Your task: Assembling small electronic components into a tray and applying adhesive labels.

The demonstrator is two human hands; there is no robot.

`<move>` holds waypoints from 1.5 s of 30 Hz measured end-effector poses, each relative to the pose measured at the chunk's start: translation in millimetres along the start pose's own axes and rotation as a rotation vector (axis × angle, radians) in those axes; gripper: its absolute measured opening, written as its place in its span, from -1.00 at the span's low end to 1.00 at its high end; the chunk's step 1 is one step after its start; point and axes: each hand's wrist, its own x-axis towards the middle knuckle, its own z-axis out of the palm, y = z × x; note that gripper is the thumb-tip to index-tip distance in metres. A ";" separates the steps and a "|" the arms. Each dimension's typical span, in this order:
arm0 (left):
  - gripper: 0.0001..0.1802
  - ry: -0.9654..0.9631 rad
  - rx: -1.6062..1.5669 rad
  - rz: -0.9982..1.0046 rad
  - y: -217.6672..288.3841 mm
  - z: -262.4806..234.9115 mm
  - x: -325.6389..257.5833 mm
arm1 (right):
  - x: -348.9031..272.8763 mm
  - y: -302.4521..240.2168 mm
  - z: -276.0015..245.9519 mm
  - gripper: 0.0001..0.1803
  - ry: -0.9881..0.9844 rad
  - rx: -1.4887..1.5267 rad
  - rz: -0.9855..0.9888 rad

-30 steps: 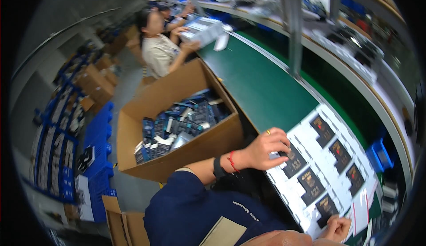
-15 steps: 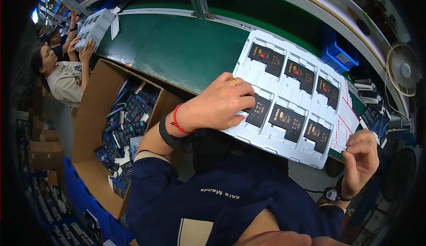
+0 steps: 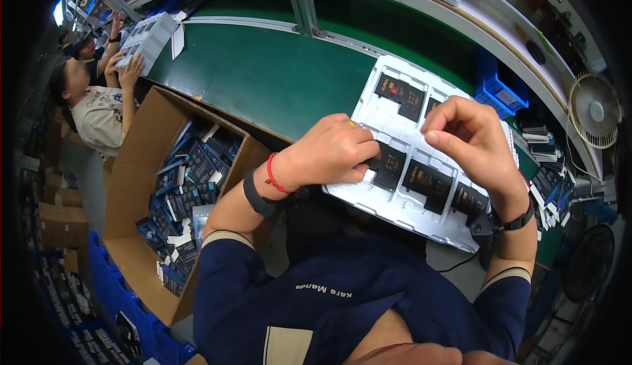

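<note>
A white plastic tray point(image 3: 395, 208) lies at a slant over the bench's near edge, with flat black battery packs point(image 3: 428, 179) in its pockets. My left hand point(image 3: 339, 151) rests at the tray's left side, its fingers curled beside the near-left battery point(image 3: 387, 165). What those fingers hold, if anything, is hidden. Above the tray hovers my right hand point(image 3: 475, 142), thumb and forefinger drawn together in a pinch; anything between them is too small to name. It covers part of the far-right pockets. A red mark point(image 3: 394, 91) shows on the far-left battery.
To the left stands an open cardboard box point(image 3: 129, 233) holding many dark small boxes point(image 3: 191, 194). A blue bin point(image 3: 499, 88), a fan point(image 3: 594, 110) and stacked dark packs point(image 3: 552, 179) are at the right. Another person point(image 3: 99, 116) handles stacked trays point(image 3: 146, 41) at far left.
My right hand has moved left from the white sheet with red marks to above the tray. My left hand stays at the tray's left side.
</note>
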 end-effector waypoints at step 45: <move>-0.87 0.381 -0.193 -0.176 -6.1 12.9 -6.9 | 32.6 38.6 48.8 -0.70 0.107 -0.565 -0.139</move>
